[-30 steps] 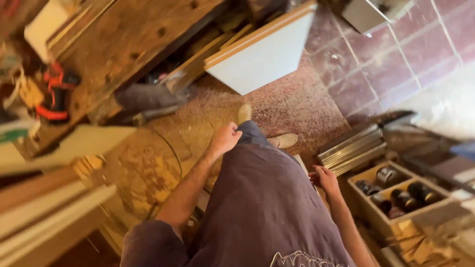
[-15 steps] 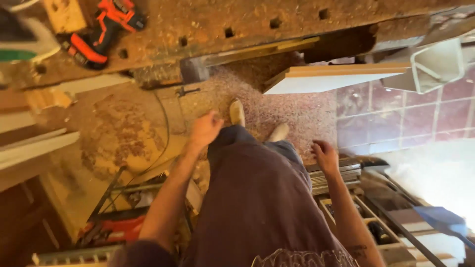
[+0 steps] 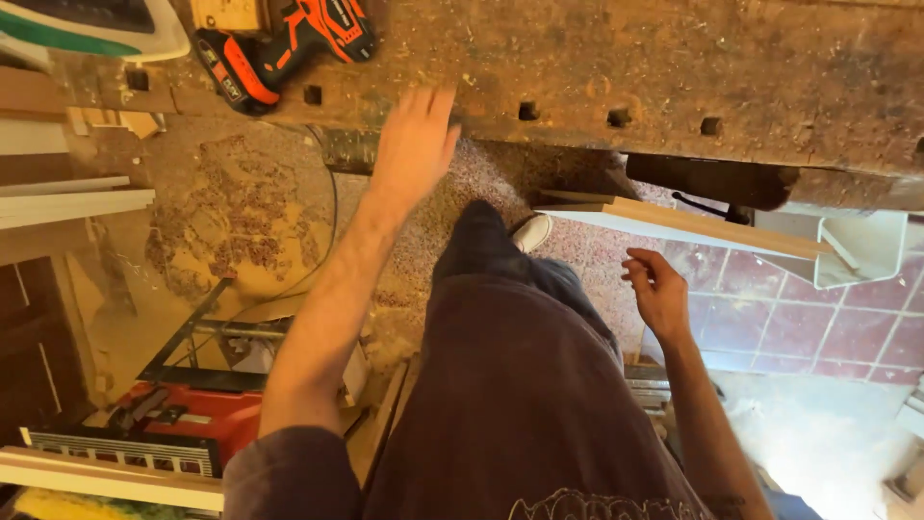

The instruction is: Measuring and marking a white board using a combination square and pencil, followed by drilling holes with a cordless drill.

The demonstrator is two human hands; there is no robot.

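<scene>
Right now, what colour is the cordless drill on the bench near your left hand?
Orange and black; the drill lies on the workbench beside the left hand, head view.

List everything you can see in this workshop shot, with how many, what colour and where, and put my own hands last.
workbench: one, worn brown wood with square holes, across the top.
cordless drill: one, orange and black, lying on the workbench at upper left.
white board: one, white with a pale wood edge, under the workbench at right.
sawdust: a spread, tan, on the floor at left.
red machine: one, red and black, lower left.
floor tiles: many, reddish, at right.
shoe: one showing, white, on the floor at centre.
left hand: one, open and empty, reaching toward the workbench edge.
right hand: one, open and empty, near the white board.
</scene>
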